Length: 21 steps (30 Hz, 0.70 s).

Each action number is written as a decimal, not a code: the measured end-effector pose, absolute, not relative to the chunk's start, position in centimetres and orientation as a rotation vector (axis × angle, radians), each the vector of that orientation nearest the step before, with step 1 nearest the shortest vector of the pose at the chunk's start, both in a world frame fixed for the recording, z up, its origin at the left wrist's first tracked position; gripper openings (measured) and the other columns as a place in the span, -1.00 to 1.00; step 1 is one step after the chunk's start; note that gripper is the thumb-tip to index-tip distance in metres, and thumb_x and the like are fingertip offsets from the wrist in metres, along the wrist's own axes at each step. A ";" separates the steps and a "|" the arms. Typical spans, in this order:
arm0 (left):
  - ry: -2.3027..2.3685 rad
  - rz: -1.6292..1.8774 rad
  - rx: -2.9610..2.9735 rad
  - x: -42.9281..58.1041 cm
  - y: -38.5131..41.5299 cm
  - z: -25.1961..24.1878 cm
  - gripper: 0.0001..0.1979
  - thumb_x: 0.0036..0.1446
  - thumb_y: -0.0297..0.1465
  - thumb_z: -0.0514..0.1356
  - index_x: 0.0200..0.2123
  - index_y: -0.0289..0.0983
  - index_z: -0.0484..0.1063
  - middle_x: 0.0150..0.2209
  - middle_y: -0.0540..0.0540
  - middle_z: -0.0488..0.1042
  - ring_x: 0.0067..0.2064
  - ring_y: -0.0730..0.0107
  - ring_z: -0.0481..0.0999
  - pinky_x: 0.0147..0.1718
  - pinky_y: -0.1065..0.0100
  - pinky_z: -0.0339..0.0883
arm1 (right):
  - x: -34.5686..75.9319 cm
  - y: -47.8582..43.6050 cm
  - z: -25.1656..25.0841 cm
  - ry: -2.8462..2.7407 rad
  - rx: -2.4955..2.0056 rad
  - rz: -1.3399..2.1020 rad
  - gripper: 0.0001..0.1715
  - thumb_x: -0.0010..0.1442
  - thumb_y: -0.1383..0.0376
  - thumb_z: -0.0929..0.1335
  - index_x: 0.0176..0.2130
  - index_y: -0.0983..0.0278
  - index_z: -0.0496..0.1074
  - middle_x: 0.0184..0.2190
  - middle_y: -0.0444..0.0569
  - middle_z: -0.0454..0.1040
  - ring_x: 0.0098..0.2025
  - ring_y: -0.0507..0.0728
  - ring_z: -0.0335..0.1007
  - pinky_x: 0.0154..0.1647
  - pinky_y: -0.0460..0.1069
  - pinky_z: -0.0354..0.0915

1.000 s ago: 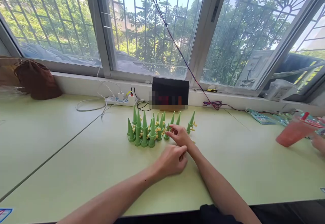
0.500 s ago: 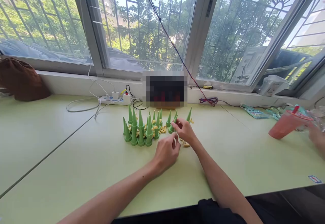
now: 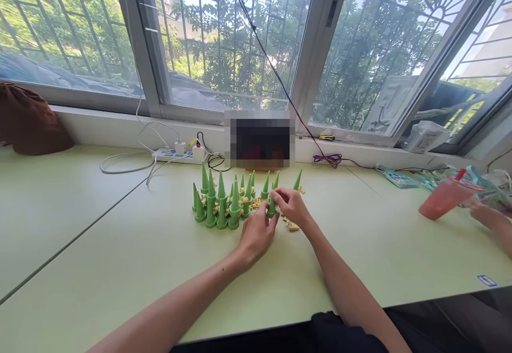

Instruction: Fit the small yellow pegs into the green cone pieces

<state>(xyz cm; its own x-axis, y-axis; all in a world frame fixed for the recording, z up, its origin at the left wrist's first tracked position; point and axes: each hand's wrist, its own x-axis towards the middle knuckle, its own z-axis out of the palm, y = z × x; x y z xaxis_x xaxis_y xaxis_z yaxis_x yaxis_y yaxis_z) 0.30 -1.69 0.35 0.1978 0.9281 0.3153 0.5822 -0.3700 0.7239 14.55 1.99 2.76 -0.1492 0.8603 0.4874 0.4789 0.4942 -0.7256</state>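
Observation:
Between my two hands a small green cone-shaped piece (image 3: 272, 209) stands upright, its flared base toward the table. My right hand (image 3: 294, 206) is closed on its upper part, thumb and fingertips pinched together. Lower down, the thumb and fingers of my left hand (image 3: 258, 231) curl around the base from the left. A cluster of several green cones (image 3: 210, 211) stands just left of my hands, some on top of others. Small yellow pieces (image 3: 293, 227) lie by my right wrist, and more stick out among the cones.
A single green cone (image 3: 297, 179) stands behind my right hand. At the back are a power strip (image 3: 172, 155) with cables and a blurred-out dark screen (image 3: 262, 139). On the right, another person's hand (image 3: 490, 218) is by a tilted red drink cup (image 3: 446, 199).
My left hand has moved up to the cone and closed around its base. The cone has gone from tilted to upright. The other person's hand and the cup appear farther left.

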 end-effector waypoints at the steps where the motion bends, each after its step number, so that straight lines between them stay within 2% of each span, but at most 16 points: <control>1: 1.407 1.021 2.022 0.3 -1.7 0.4 -0.75 0.25 -0.22 0.07 -0.11 -0.24 0.33 -0.57 0.06 0.35 -0.53 0.39 0.31 -0.52 0.39 0.00 | 14.8 2.0 2.8 -1.792 -1.133 0.499 -0.52 0.30 0.03 0.22 -0.46 0.31 0.37 -0.59 -0.13 0.30 -0.55 0.00 0.14 -0.51 -0.09 0.10; 4: 1.416 1.004 2.000 0.3 -1.7 0.6 -0.73 0.25 -0.18 0.06 -0.14 -0.25 0.33 -0.57 0.05 0.36 -0.53 0.39 0.32 -0.52 0.39 0.03 | 16.0 1.9 2.8 -1.814 -1.201 0.412 -0.52 0.33 0.06 0.19 -0.43 0.30 0.40 -0.59 -0.13 0.33 -0.56 0.00 0.14 -0.50 -0.08 0.09; 11: 1.459 0.976 2.040 0.2 -1.5 0.5 -0.76 0.23 -0.18 0.08 -0.20 -0.24 0.34 -0.56 0.03 0.39 -0.51 0.38 0.34 -0.50 0.39 0.05 | 17.2 2.4 1.6 -1.898 -1.432 0.262 -0.76 0.23 0.26 0.27 -0.42 0.28 0.43 -0.58 -0.12 0.39 -0.53 0.02 0.21 -0.43 -0.08 0.11; 15: 1.490 0.929 2.067 0.1 -1.2 0.3 -0.78 0.21 -0.21 0.12 -0.21 -0.23 0.37 -0.55 0.02 0.41 -0.49 0.36 0.38 -0.49 0.39 0.05 | 16.5 2.4 1.7 -1.881 -1.366 0.302 -0.72 0.26 0.24 0.25 -0.44 0.26 0.39 -0.61 -0.14 0.34 -0.56 0.02 0.17 -0.47 -0.08 0.09; 21: 1.600 0.820 2.121 -0.1 -0.7 0.2 -0.85 0.19 -0.28 0.13 -0.32 -0.23 0.39 -0.50 -0.03 0.44 -0.46 0.32 0.40 -0.49 0.38 -0.02 | 15.5 2.1 1.9 -1.895 -1.235 0.421 -0.68 0.32 0.23 0.19 -0.43 0.25 0.33 -0.60 -0.15 0.37 -0.55 0.02 0.24 -0.43 -0.09 0.16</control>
